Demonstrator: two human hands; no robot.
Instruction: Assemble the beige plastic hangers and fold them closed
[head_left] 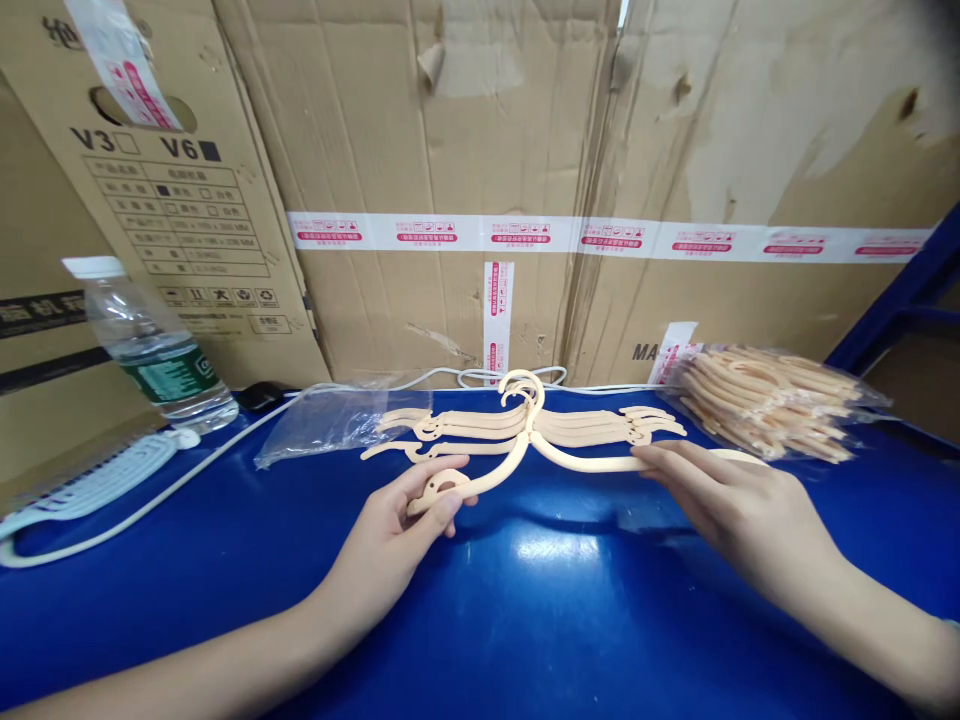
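A cream-coloured clothes hanger (577, 457) is held up above the table between my two hands, its hook pointing up. My left hand (409, 520) is closed around the hanger's left end, which has a cut-out shape with a small dark dot. My right hand (739, 500) grips the right arm of the same hanger, and the fingers cover part of it. Behind it, several similar hangers (480, 425) lie in a stacked row on the blue table (525, 620), their hooks close together.
At the back right lies a clear bag of hangers (765, 395). An empty-looking plastic bag (322, 420) lies left of the row. Farther left are a water bottle (157, 350), a light blue slotted object (97, 480) and a white cable (165, 480). Cardboard (450, 130) stands along the back.
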